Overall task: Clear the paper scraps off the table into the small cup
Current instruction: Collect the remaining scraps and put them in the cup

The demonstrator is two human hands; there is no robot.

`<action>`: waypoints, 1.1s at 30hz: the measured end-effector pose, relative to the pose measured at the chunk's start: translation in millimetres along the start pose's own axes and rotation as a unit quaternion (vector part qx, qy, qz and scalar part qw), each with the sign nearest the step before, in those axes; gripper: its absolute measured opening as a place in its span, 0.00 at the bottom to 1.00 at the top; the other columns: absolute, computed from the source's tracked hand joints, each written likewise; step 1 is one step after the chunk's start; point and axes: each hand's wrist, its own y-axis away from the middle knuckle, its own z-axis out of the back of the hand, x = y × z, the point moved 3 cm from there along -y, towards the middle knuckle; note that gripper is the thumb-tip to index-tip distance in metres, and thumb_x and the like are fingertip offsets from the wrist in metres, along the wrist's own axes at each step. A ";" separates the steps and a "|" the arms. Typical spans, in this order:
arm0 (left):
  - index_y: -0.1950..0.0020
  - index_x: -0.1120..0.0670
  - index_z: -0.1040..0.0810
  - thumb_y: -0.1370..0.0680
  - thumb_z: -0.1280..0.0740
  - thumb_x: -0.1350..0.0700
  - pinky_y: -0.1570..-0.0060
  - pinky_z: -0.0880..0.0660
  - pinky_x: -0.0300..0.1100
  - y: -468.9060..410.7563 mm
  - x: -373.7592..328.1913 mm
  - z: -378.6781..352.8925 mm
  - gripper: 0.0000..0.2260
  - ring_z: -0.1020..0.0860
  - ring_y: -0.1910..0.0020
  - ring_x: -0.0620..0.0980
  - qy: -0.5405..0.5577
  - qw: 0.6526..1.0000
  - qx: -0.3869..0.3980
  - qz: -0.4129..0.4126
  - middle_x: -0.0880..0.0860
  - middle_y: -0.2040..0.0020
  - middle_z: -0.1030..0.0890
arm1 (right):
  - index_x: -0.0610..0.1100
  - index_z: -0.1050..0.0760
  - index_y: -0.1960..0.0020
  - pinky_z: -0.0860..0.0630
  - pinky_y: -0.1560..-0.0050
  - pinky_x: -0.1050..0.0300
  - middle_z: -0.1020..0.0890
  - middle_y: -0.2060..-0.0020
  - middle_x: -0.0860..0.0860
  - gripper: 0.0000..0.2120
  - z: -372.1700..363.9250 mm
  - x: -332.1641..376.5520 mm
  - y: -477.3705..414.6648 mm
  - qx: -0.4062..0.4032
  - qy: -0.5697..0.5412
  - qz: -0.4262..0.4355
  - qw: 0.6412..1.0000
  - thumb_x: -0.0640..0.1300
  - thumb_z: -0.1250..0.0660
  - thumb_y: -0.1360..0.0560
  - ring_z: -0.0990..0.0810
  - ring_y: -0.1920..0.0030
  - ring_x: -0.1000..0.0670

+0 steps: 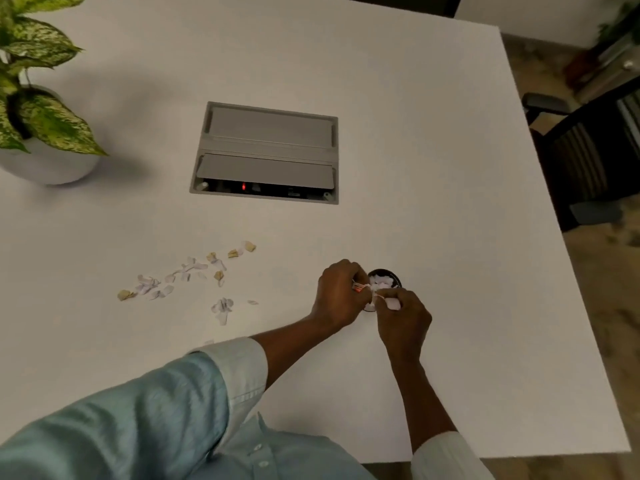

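A small dark cup [388, 274] stands on the white table [433, 168], right of centre, with white paper scraps inside. My left hand [341, 292] is at the cup's left rim, fingers pinched on a scrap with orange marks. My right hand [403, 317] is at the cup's near rim, holding white scraps between its fingers. Both hands hide the near part of the cup. Several white and tan paper scraps [188, 275] lie scattered on the table to the left of the hands, with a small white cluster [222, 308] nearer me.
A grey cable hatch [266, 152] is set into the table's middle, its near flap ajar. A potted plant [38, 109] in a white pot stands at the far left. A dark chair [585, 157] sits past the table's right edge.
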 end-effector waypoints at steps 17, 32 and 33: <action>0.46 0.52 0.16 0.24 0.32 0.61 0.48 0.22 0.51 -7.2 -8.7 -20.4 0.09 0.20 0.46 0.52 -0.081 0.993 0.061 -0.065 0.50 0.48 0.14 | 0.41 0.23 0.38 0.26 0.51 0.58 0.19 0.45 0.45 0.18 17.1 -10.6 -8.7 0.020 0.049 0.061 0.997 0.28 0.38 0.25 0.18 0.48 0.44; 0.17 0.62 0.55 0.22 0.32 0.37 0.18 0.56 0.56 86.0 136.7 34.1 0.48 0.67 0.19 0.62 -0.435 0.854 0.279 -0.058 0.64 0.18 0.67 | 0.50 0.42 0.19 0.51 0.23 0.35 0.39 0.20 0.48 0.33 -27.0 -30.7 21.6 0.181 0.308 0.155 0.921 0.66 0.53 0.18 0.40 0.21 0.47; 0.17 0.61 0.57 0.22 0.31 0.38 0.18 0.56 0.57 88.7 139.5 32.8 0.49 0.68 0.19 0.62 -0.439 0.852 0.281 -0.056 0.63 0.19 0.68 | 0.50 0.41 0.20 0.51 0.23 0.34 0.37 0.20 0.47 0.33 -28.4 -30.8 20.5 0.190 0.314 0.152 0.918 0.67 0.54 0.19 0.39 0.21 0.47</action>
